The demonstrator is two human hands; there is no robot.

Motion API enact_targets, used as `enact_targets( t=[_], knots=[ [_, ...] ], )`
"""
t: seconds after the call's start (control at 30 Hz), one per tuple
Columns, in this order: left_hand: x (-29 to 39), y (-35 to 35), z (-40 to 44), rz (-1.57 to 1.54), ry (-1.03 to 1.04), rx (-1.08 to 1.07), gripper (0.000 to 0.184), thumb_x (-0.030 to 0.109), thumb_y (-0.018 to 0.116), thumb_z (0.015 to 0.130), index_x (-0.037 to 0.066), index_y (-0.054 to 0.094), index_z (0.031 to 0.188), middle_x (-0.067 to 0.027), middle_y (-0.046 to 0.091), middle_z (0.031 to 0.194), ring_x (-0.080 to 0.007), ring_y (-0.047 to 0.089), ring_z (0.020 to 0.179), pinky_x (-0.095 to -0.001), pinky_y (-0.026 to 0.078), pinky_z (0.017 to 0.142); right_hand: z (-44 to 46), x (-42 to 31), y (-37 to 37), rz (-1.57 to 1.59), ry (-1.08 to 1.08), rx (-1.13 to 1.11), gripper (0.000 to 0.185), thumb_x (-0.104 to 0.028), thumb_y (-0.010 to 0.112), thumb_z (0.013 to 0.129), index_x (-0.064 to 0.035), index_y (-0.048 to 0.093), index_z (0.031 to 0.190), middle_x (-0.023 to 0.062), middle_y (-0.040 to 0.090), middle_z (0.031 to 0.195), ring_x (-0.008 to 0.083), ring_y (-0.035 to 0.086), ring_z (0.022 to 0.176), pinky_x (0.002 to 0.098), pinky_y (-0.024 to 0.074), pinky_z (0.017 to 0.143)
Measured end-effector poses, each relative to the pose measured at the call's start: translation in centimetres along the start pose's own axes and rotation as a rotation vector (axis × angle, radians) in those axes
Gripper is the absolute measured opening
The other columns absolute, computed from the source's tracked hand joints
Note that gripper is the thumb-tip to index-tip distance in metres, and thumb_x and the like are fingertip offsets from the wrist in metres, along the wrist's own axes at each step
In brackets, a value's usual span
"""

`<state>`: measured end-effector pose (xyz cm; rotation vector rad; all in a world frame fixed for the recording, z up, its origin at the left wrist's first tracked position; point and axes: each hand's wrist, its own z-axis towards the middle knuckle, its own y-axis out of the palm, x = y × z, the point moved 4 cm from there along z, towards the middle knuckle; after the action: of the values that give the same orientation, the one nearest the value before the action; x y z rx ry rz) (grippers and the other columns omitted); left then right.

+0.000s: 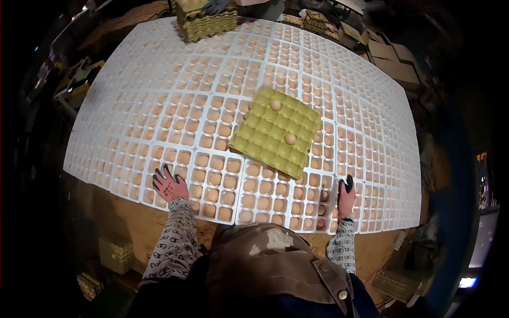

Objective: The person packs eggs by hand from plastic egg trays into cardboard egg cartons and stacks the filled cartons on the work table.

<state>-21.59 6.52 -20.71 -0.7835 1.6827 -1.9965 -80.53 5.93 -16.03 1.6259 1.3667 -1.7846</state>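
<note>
My left hand [170,186], in a pink glove with dark fingertips, lies with spread fingers over a clear plastic tray of eggs at the near left. My right hand [346,199], gloved the same way, rests with fingers stretched out over the trays at the near right, close to a few darker brown eggs [321,210]. Neither hand appears to hold anything. Between them and farther back, a yellow-green egg flat [265,129] lies slightly askew on the filled trays. Two loose eggs sit on it, one egg [275,105] near its far edge and another egg [289,139] toward its right.
Rows of clear plastic trays [183,114] filled with eggs cover the wide table. At the far edge stands a stack of egg flats [209,26], with another person's dark-gloved hand [216,6] on top. Cardboard boxes [393,59] stand beyond the right back edge.
</note>
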Motion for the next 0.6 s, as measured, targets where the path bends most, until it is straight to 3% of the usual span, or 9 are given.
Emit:
enact_targets(
  t=[0.03, 0.07, 0.13, 0.27, 0.3, 0.33, 0.47, 0.6],
  knots=[
    [0.0, 0.0, 0.0, 0.008, -0.005, -0.002, 0.06, 0.03, 0.054, 0.089, 0.015, 0.037, 0.145, -0.0193, 0.031, 0.151, -0.039, 0.029, 0.138, -0.0525, 0.021, 0.114, 0.6, -0.7, 2.3, 0.007, -0.176, -0.029, 0.051, -0.027, 0.06, 0.095, -0.0042, 0.049, 0.139, 0.0142, 0.062, 0.121, 0.0222, 0.06, 0.105, 0.0335, 0.0466, 0.091],
    [-0.2, 0.6, 0.0, 0.028, 0.003, 0.004, 0.06, 0.03, 0.053, 0.09, 0.015, 0.036, 0.146, -0.0195, 0.031, 0.151, -0.0395, 0.029, 0.138, -0.0524, 0.021, 0.114, 1.2, -0.6, 4.7, 0.053, -0.073, -0.085, 0.054, -0.031, 0.061, 0.094, -0.003, 0.048, 0.139, 0.0143, 0.062, 0.122, 0.0215, 0.06, 0.106, 0.0328, 0.0466, 0.091],
    [-0.3, 1.1, 0.0, 0.04, -0.011, 0.017, 0.061, 0.031, 0.052, 0.091, 0.015, 0.034, 0.147, -0.0201, 0.03, 0.151, -0.04, 0.028, 0.138, -0.0523, 0.021, 0.115, 1.1, -2.8, 9.3, 0.125, 0.151, -0.291, 0.066, -0.036, 0.064, 0.092, -0.002, 0.04, 0.143, 0.019, 0.061, 0.125, 0.0285, 0.06, 0.113, 0.0365, 0.0464, 0.093],
    [0.0, 0.6, 0.0, 0.063, -0.022, -0.037, 0.061, 0.032, 0.051, 0.093, 0.014, 0.033, 0.147, -0.0224, 0.028, 0.151, -0.041, 0.028, 0.138, -0.0525, 0.02, 0.115, 1.8, -3.8, 15.9, -0.491, 0.02, -0.245, 0.091, -0.048, 0.067, 0.085, 0.0082, 0.026, 0.143, 0.03, 0.058, 0.124, 0.0435, 0.056, 0.117, 0.0433, 0.0465, 0.094],
    [0.0, 0.7, 0.1, 0.058, -0.017, -0.034, 0.061, 0.032, 0.052, 0.093, 0.014, 0.033, 0.147, -0.0226, 0.028, 0.151, -0.0414, 0.028, 0.138, -0.0526, 0.021, 0.115, 2.5, -3.3, 16.7, -0.473, 0.123, -0.292, 0.091, -0.048, 0.067, 0.083, 0.0116, 0.029, 0.139, 0.0295, 0.058, 0.125, 0.0421, 0.056, 0.117, 0.0418, 0.0471, 0.095],
    [-0.1, 0.8, 0.1, 0.06, -0.018, -0.032, 0.061, 0.032, 0.053, 0.092, 0.013, 0.034, 0.147, -0.0225, 0.028, 0.152, -0.0416, 0.028, 0.138, -0.0526, 0.021, 0.115, 4.8, 0.7, 18.4, -0.266, 0.067, -0.445, 0.085, -0.046, 0.069, 0.082, 0.0114, 0.036, 0.135, 0.0295, 0.059, 0.123, 0.0426, 0.057, 0.114, 0.0422, 0.0474, 0.094],
    [-0.1, 0.5, 0.3, 0.028, -0.027, -0.038, 0.063, 0.028, 0.057, 0.09, 0.014, 0.035, 0.147, -0.0222, 0.028, 0.151, -0.0426, 0.028, 0.137, -0.0531, 0.021, 0.114, 3.2, -2.0, 17.9, -0.203, 0.1, -0.354, 0.061, -0.039, 0.071, 0.081, 0.005, 0.056, 0.119, 0.0203, 0.066, 0.115, 0.0341, 0.064, 0.105, 0.0384, 0.0494, 0.089],
    [0.3, -0.3, 0.8, -0.001, -0.023, -0.051, 0.062, 0.025, 0.059, 0.088, 0.013, 0.038, 0.145, -0.0199, 0.029, 0.152, -0.0418, 0.029, 0.137, -0.0538, 0.021, 0.114, 3.9, -3.2, 16.8, 0.24, -0.113, -0.326, 0.038, -0.017, 0.066, 0.087, 0.0036, 0.06, 0.119, 0.0105, 0.068, 0.111, 0.0208, 0.063, 0.096, 0.0325, 0.0496, 0.083]
  ],
)
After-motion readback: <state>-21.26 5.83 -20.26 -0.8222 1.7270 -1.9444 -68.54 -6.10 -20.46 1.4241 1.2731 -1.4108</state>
